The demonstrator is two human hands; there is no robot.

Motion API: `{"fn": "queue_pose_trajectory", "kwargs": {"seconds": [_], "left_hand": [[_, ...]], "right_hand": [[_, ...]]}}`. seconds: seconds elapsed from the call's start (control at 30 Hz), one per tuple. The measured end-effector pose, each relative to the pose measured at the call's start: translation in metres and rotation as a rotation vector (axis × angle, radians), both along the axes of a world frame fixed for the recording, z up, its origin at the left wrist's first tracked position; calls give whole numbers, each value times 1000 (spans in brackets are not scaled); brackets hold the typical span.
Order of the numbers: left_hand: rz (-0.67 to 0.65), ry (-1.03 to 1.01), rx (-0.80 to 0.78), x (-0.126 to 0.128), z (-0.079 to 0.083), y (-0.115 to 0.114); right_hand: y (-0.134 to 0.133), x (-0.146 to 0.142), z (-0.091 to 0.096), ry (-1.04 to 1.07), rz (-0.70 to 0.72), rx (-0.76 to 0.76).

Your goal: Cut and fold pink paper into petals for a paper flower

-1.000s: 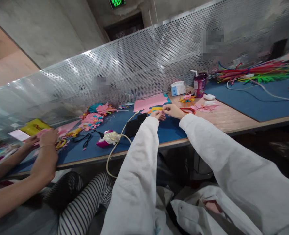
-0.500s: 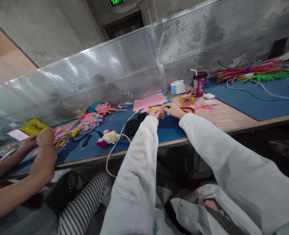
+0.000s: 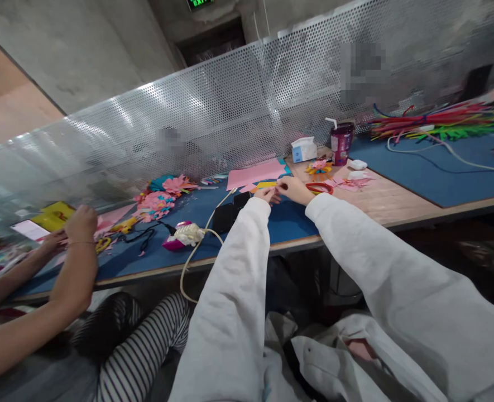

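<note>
My left hand [image 3: 268,195] and my right hand [image 3: 296,190] meet over the blue mat, fingertips close together in a pinch. Between them is a small piece of pink paper, mostly hidden by the fingers. Just behind lie yellow paper [image 3: 267,185] and larger pink paper sheets [image 3: 257,173]. A red-handled pair of scissors [image 3: 320,188] rests close to the right hand. Beyond it sits an orange and pink paper flower [image 3: 319,167]. To the left of my left hand are black flat objects [image 3: 225,215].
A purple cup with a straw [image 3: 341,144], a tissue pack [image 3: 304,149] and a white case [image 3: 358,164] stand at the back. Left are a power strip [image 3: 188,234], its cable, paper flowers [image 3: 157,204] and a co-worker's hands [image 3: 81,223]. A perforated metal screen [image 3: 230,106] runs behind.
My hands stay in nearly the same place, with slight finger movement. The co-worker's nearer hand has risen a little.
</note>
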State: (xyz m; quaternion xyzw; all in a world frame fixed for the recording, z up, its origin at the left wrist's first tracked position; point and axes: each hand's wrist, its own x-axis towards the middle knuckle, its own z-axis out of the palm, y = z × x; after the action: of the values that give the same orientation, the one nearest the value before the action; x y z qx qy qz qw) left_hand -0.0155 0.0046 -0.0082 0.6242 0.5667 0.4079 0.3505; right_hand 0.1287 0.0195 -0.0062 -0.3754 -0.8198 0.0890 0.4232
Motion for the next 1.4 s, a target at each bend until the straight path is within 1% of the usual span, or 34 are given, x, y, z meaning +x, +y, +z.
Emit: {"fn": "queue_pose_trajectory", "kwargs": {"seconds": [0.07,0.13,0.33,0.73,0.9,0.97,1.07,1.2,1.27,1.4], "left_hand": [[13,-4,-16,0,1,0],[6,-21,-23,-1,3,-1],[-48,-43,4,-2,7,-6],[-28,-32,-15,-3,4,-4],[-17,-38,-25,-2,4,-5],[12,-38,-38,-2,5,-5],[52,-59,-64,-1,7,-3],[44,-124,-82,-1,8,0],[60,-147,-64,0,7,0],[103,-151,-22,0,8,-2]], "right_hand": [[-1,-2,0,-51,-58,63],[-2,-3,0,-54,-66,82],[-1,-1,3,41,31,-16],[0,3,5,-20,53,-58],[0,1,3,-72,-9,-13],[-2,-1,2,-114,-49,19],[-7,-2,1,-181,-101,91],[-18,-3,4,-274,-155,171],[-21,-3,6,-283,-154,176],[-22,-3,7,-233,-116,148]]}}
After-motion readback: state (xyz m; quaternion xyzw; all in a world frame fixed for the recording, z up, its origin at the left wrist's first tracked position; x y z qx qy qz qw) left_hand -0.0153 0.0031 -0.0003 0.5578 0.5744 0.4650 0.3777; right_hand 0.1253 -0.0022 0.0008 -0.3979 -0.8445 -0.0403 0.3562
